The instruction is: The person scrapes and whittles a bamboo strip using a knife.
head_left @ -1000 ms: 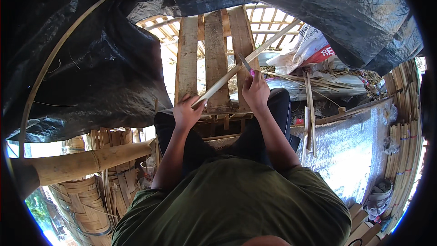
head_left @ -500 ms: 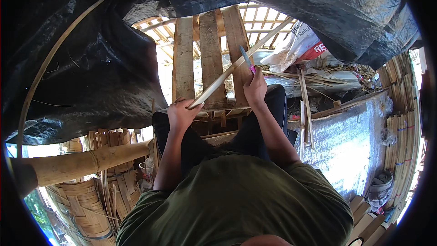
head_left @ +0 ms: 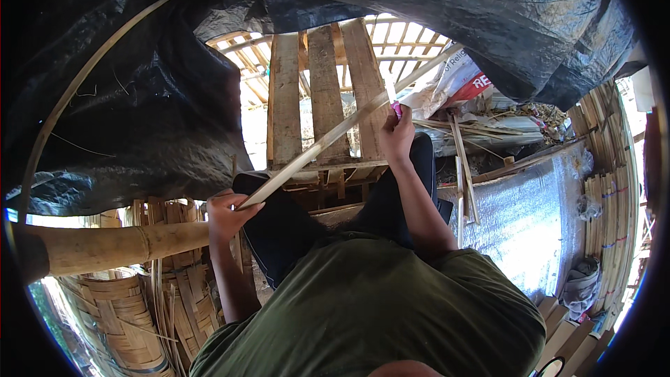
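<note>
From the head camera, looking down, a person in a green shirt (head_left: 363,307) sits with dark trousers (head_left: 293,230) on their legs.

The left hand (head_left: 229,215) is closed around the low end of a long bamboo strip (head_left: 328,138). The strip runs up and to the right, across the person's lap and over a wooden pallet (head_left: 317,91). The right hand (head_left: 396,134) is closed on a small knife with a pink handle (head_left: 396,108). The knife sits right at the strip, about halfway along. I cannot see the blade well, it is too small.

A thick bamboo pole (head_left: 118,246) lies to the left, near the left hand. Woven bamboo baskets (head_left: 122,314) stand below it. A black plastic sheet (head_left: 139,98) hangs all around. A shiny silver mat (head_left: 523,223) lies on the right, with a stack of bamboo slats (head_left: 614,195) beside it. A white sack (head_left: 453,77) rests past the pallet.

To do this step well, I think the left hand should keep the strip tight and steady. The knife should stay flat on the strip and point away from the body. Small, even pushes should work best, with fingers kept off the sharp edge.
</note>
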`<action>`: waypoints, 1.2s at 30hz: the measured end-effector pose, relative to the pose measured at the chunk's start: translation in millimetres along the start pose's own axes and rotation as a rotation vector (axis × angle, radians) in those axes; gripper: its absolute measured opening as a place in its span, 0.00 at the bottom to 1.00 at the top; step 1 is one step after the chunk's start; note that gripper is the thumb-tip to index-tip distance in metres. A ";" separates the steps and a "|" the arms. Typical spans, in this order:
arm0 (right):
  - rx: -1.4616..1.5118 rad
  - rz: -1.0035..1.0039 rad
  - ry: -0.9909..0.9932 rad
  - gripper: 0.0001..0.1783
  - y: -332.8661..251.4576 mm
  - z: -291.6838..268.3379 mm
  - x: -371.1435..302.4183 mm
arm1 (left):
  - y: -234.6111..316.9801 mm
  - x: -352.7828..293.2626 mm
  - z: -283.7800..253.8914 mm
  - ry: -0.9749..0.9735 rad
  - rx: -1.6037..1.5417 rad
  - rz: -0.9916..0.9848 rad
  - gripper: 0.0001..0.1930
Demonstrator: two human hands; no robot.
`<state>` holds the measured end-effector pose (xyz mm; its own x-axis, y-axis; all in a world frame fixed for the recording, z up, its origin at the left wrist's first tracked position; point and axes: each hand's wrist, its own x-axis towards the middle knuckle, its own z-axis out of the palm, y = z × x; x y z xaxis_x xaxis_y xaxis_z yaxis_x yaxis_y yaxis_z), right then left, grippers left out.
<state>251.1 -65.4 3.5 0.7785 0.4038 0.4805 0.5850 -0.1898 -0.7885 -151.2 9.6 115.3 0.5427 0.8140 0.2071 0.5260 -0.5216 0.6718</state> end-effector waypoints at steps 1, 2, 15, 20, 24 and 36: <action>0.012 0.039 0.002 0.08 -8.9 -3.0 -0.4 | -0.2 -5.3 -3.4 0.006 -0.023 -0.015 0.12; 0.013 0.034 0.005 0.08 -17.2 -7.0 -0.3 | -3.0 -9.8 -2.7 0.011 -0.024 -0.012 0.12; 0.063 0.145 -0.004 0.08 -19.9 -42.1 -15.3 | 34.8 32.9 90.0 0.011 -0.098 -0.016 0.11; 0.071 0.214 0.014 0.08 -9.7 -54.8 -15.5 | 38.4 80.9 108.6 -0.056 0.071 0.033 0.11; 0.107 0.235 -0.148 0.08 0.6 -53.3 -12.2 | 27.3 103.6 118.5 0.028 0.169 0.101 0.12; -0.063 0.293 -0.617 0.20 -26.4 2.2 26.3 | 4.8 106.9 126.9 0.046 0.316 0.185 0.09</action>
<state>255.7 -47.7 36.1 0.6461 0.7600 -0.0707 0.3965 -0.4133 -0.8198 -7.5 61.7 50.5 0.6209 0.7057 0.3413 0.6022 -0.7081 0.3687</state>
